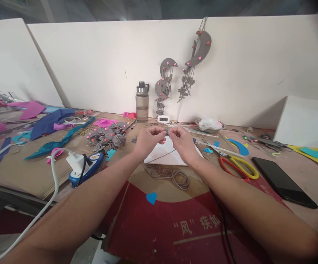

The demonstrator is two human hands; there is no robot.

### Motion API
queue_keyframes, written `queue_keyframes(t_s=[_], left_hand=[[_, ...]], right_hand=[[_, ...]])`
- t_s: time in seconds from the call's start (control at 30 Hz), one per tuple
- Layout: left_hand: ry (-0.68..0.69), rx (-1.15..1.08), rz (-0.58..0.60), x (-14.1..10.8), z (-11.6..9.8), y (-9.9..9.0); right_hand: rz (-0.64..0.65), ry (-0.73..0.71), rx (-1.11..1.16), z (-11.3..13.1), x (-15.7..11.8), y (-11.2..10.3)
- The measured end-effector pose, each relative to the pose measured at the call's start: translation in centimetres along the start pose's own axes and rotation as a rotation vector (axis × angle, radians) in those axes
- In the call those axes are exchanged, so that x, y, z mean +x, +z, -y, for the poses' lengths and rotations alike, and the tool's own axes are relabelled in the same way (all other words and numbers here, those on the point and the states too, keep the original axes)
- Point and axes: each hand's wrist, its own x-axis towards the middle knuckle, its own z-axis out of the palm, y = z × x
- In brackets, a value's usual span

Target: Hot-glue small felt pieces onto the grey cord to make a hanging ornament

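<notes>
Both hands meet above a white sheet (161,156) near the middle of the table. My left hand (151,140) and my right hand (182,143) pinch something small and dark between their fingertips; it is too small to make out. From the fingers a thin grey cord (161,157) runs down across the sheet. A loose coil of the same-looking cord (179,178) lies just in front of the sheet, on the red and tan cardboard (192,220). Nearer to me is a blue heart cutout (151,198).
Scissors with red and yellow handles (244,168) and a black phone (284,181) lie at right. At left are a blue power strip (86,170) and grey felt pieces with yarn (106,135). A bottle (142,104) and small clock (163,119) stand behind.
</notes>
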Motion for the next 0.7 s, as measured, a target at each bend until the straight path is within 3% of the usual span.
queue_keyframes(t_s=[0.13,0.33,0.7], left_hand=[[0.061,0.101,-0.016,-0.05,-0.08,-0.15],[0.078,0.070,-0.073,0.39,0.70,-0.27],[0.036,-0.069,-0.095,0.53,0.78,-0.03]], right_hand=[[-0.016,-0.099,-0.134,0.70,-0.44,-0.11],[-0.032,-0.209,-0.208,0.76,-0.81,0.16],[-0.011,-0.103,-0.157,0.85,-0.86,0.12]])
